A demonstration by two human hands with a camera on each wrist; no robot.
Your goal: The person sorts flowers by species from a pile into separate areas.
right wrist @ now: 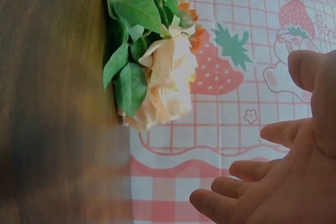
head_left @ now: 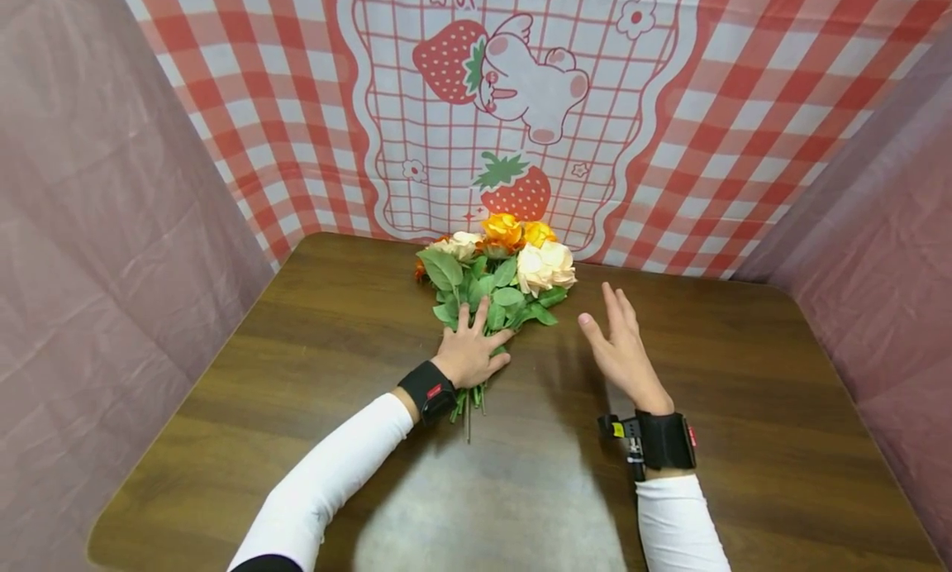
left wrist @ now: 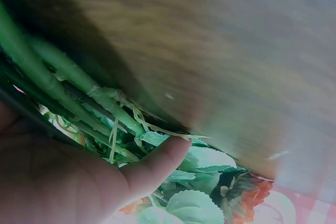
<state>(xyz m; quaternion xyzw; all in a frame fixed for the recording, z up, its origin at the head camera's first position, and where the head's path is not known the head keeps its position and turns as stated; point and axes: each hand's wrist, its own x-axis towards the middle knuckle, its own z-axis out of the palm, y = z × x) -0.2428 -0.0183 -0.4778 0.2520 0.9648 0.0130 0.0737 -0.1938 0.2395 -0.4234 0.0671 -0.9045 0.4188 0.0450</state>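
Observation:
A bouquet of flowers (head_left: 494, 283) lies on the wooden table, its orange, yellow and cream blooms toward the back and its green stems (head_left: 468, 407) toward the front. Spread over the upper stems and lower leaves, my left hand (head_left: 470, 355) rests on the bouquet with its fingers fairly straight. The left wrist view has the thumb (left wrist: 157, 166) stretched out beside the green stems (left wrist: 58, 72). To the right of the bouquet, my right hand (head_left: 623, 353) is held above the table, fingers extended and nothing in it. A large cream rose (right wrist: 168, 80) faces it in the right wrist view.
The brown table (head_left: 297, 340) has a red-and-white checked cloth (head_left: 283, 101) with strawberry prints hanging behind its back edge. Pinkish curtains (head_left: 89, 225) enclose the left and right sides. Black bands with small devices are strapped on both wrists.

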